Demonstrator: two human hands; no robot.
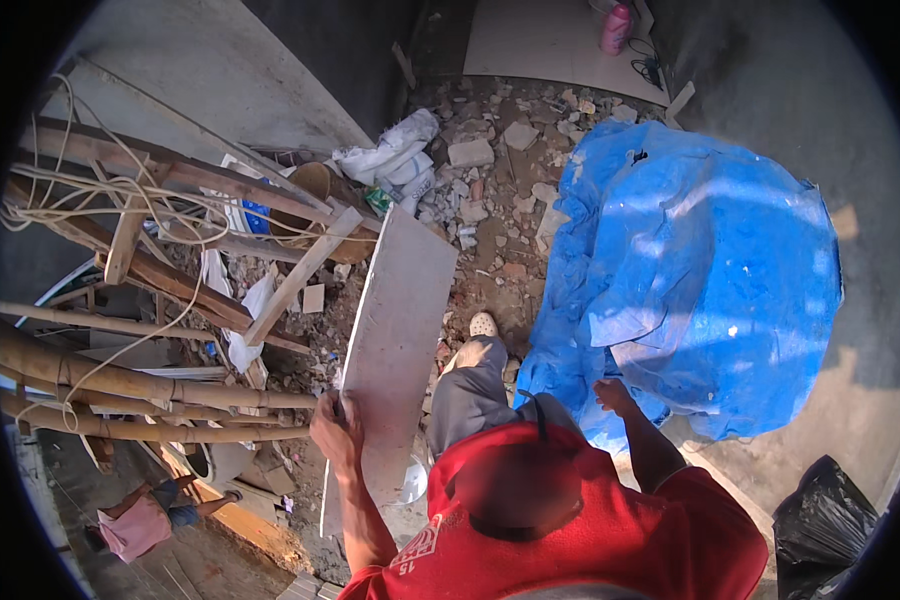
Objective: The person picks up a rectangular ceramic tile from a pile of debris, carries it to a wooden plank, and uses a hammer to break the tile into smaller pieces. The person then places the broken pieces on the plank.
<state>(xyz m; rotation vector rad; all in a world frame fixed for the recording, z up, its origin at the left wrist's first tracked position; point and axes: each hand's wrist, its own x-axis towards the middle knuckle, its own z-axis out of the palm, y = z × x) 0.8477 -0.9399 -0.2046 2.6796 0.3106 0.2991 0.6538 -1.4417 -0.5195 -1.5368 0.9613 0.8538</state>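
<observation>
A long pale flat board (395,320) stands tilted at my left side, its far end reaching over the rubble. My left hand (338,432) is closed around the board's left edge. On the other side, my right hand (613,396) hangs with curled fingers and nothing visible in them. It is nearest to a large crumpled blue tarp (710,270), which drapes over something hidden. Below the board's near part, a whitish round thing (414,480) shows partly.
Broken rubble (500,200) covers the floor ahead. Bamboo poles (170,385) and wooden beams (160,255) with loose cable crowd the left. White sacks (400,155) lie beyond the board. A black plastic bag (820,525) sits lower right. Another person (135,522) is at lower left.
</observation>
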